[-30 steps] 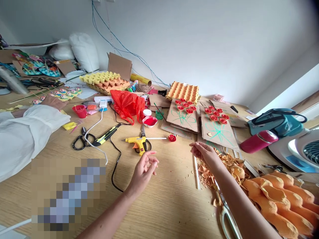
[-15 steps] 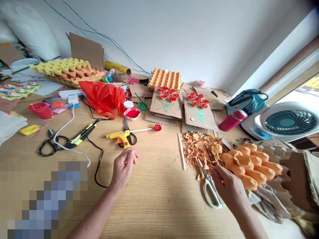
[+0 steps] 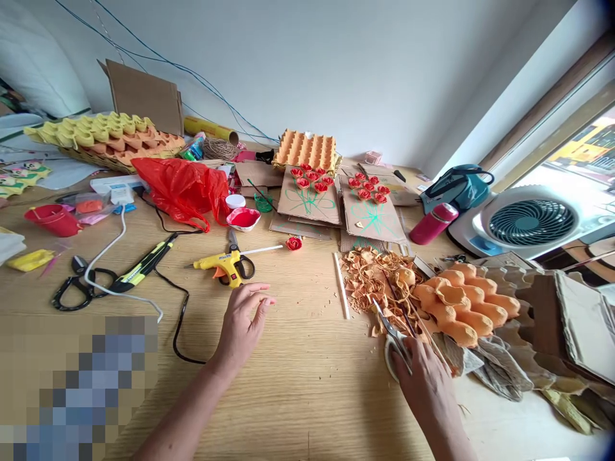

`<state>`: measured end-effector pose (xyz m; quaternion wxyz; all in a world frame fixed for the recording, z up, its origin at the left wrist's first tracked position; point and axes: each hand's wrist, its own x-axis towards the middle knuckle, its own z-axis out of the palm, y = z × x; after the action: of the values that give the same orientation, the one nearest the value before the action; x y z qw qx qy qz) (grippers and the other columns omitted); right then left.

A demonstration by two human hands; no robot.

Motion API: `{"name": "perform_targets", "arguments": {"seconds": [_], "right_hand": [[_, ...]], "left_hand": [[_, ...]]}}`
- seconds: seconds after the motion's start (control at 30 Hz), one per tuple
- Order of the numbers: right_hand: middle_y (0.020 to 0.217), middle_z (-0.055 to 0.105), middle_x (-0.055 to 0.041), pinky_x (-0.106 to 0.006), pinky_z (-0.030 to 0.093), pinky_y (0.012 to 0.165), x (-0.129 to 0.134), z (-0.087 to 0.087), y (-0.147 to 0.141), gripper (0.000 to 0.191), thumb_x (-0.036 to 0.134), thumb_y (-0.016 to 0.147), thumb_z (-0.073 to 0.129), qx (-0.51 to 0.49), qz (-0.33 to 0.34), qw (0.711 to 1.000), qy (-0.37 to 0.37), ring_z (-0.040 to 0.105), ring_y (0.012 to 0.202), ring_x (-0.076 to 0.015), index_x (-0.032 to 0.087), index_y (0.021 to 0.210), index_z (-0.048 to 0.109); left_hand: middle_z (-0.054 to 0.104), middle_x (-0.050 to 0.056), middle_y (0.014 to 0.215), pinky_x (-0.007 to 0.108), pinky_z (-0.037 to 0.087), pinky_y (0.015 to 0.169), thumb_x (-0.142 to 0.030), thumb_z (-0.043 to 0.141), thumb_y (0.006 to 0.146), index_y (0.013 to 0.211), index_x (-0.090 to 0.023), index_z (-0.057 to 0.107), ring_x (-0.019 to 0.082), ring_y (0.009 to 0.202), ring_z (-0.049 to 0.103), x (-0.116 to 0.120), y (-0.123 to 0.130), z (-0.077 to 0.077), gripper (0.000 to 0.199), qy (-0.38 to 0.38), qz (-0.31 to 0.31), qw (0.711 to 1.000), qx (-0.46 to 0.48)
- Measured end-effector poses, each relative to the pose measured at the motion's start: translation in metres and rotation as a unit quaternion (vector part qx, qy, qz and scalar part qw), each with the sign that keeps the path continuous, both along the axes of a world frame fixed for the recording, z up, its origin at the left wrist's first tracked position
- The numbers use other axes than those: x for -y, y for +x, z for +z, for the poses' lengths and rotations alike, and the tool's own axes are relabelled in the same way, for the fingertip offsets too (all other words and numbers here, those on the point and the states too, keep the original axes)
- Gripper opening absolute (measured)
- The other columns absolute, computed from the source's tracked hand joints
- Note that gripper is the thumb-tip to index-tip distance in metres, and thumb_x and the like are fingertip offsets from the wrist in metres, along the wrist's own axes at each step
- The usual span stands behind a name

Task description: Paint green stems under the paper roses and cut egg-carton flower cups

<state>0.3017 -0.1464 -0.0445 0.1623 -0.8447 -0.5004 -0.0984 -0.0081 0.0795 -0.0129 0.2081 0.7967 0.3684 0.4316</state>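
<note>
My right hand (image 3: 430,378) is over the white-handled scissors (image 3: 391,330), its fingers closed at the handles and partly hiding them. The blades point away, toward a heap of orange egg-carton scraps (image 3: 369,278). Thin dark sticks run over the scraps close to my knuckles. My left hand (image 3: 244,320) hovers above the table with its fingers apart and nothing in them. Just beyond it lies a yellow glue gun (image 3: 225,264) with a white glue stick out of its back, resting over dark scissors. A red paper flower (image 3: 293,243) sits at that stick's end.
Cut orange egg-carton cups (image 3: 468,304) stand right of the scraps. Behind are cardboard sheets (image 3: 307,208) with red flowers and green drawn stems, a bowl of red paint (image 3: 243,219) and a red plastic bag (image 3: 180,192). A cutter (image 3: 144,264) and cords lie left; a pink bottle (image 3: 434,224) right.
My right hand has come down onto the scissors' handles, and the scissors have shifted a little. My left hand's fingers have spread from a loose curl. The view has turned slightly right.
</note>
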Motion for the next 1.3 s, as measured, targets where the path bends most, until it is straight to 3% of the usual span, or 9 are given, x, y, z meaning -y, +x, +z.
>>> {"name": "perform_targets", "arguments": {"seconds": [0.13,0.23,0.4,0.47,0.57,0.67,0.73,0.9,1.3], "right_hand": [[0.091,0.071,-0.0109,-0.041,0.054,0.071,0.012,0.012,0.001,0.035,0.052,0.090,0.049,-0.116,-0.028,0.992,0.030,0.068,0.080,-0.0284,0.021,0.101,0.062],[0.091,0.073,-0.0087,-0.035,0.055,0.066,0.019,0.031,-0.014,0.038,0.053,0.086,0.060,-0.239,-0.070,0.965,0.076,0.069,0.075,-0.0242,0.021,0.107,0.062],[0.093,0.069,-0.0075,-0.028,0.055,0.060,-0.007,0.050,-0.085,0.026,0.044,0.095,0.055,-0.405,0.048,0.904,0.132,0.066,0.077,-0.0197,0.021,0.107,0.058],[0.090,0.067,-0.0059,-0.027,0.054,0.060,-0.024,0.052,-0.110,0.020,0.038,0.097,0.053,-0.407,0.122,0.897,0.118,0.063,0.074,-0.0175,0.022,0.108,0.057],[0.095,0.065,-0.0073,-0.029,0.054,0.070,-0.047,0.055,-0.116,0.016,0.033,0.099,0.049,-0.356,0.240,0.898,0.093,0.063,0.082,-0.0183,0.021,0.104,0.059],[0.093,0.065,-0.0073,-0.030,0.052,0.070,-0.074,0.054,-0.089,0.018,0.032,0.099,0.046,-0.240,0.158,0.954,0.084,0.063,0.081,-0.0186,0.020,0.099,0.060],[0.098,0.066,-0.0083,-0.030,0.049,0.071,-0.095,0.048,-0.071,0.017,0.026,0.098,0.046,-0.147,0.074,0.986,-0.029,0.064,0.083,-0.0197,0.019,0.105,0.059],[0.084,0.066,-0.0123,-0.029,0.038,0.056,-0.130,0.027,-0.055,0.013,0.021,0.093,0.050,-0.120,0.007,0.988,-0.096,0.062,0.065,-0.0210,0.016,0.088,0.061],[0.070,0.065,-0.0055,-0.028,0.039,0.063,-0.156,0.051,-0.038,0.019,0.029,0.089,0.045,-0.157,0.106,0.981,-0.037,0.059,0.066,-0.0189,0.019,0.080,0.059]], "left_hand": [[0.068,0.007,0.107,0.038,0.045,0.096,-0.027,0.050,0.099,0.087,-0.020,0.069,0.022,0.106,0.060,0.006,0.007,0.006,0.023,-0.034,-0.033,0.999,0.027],[0.069,0.007,0.102,0.035,0.047,0.094,-0.030,0.051,0.099,0.099,-0.021,0.069,0.020,0.102,0.062,0.027,0.025,0.013,0.020,-0.148,-0.137,0.978,0.051],[0.061,0.013,0.130,0.036,0.050,0.096,-0.048,0.061,0.093,0.138,-0.022,0.051,0.024,0.117,0.062,0.079,0.067,0.009,0.053,-0.471,-0.333,0.809,0.117],[0.060,0.014,0.133,0.039,0.049,0.100,-0.052,0.065,0.089,0.142,-0.021,0.044,0.026,0.116,0.062,0.090,0.075,0.006,0.065,-0.529,-0.326,0.768,0.157],[0.064,0.013,0.125,0.040,0.053,0.092,-0.052,0.063,0.089,0.126,-0.020,0.053,0.028,0.111,0.065,0.090,0.070,0.007,0.050,-0.580,-0.253,0.741,0.223],[0.066,0.012,0.120,0.039,0.055,0.085,-0.049,0.061,0.090,0.109,-0.020,0.057,0.030,0.113,0.065,0.078,0.053,0.012,0.035,-0.570,-0.194,0.752,0.270],[0.067,0.012,0.119,0.039,0.054,0.084,-0.049,0.062,0.089,0.107,-0.020,0.057,0.031,0.114,0.065,0.070,0.044,0.015,0.034,-0.553,-0.164,0.770,0.273],[0.067,0.011,0.118,0.039,0.052,0.087,-0.047,0.063,0.088,0.107,-0.020,0.057,0.031,0.114,0.066,0.063,0.036,0.012,0.034,-0.534,-0.150,0.791,0.257],[0.067,0.011,0.119,0.037,0.053,0.087,-0.045,0.062,0.090,0.110,-0.020,0.058,0.031,0.117,0.065,0.059,0.030,0.013,0.032,-0.516,-0.170,0.795,0.269]]}}
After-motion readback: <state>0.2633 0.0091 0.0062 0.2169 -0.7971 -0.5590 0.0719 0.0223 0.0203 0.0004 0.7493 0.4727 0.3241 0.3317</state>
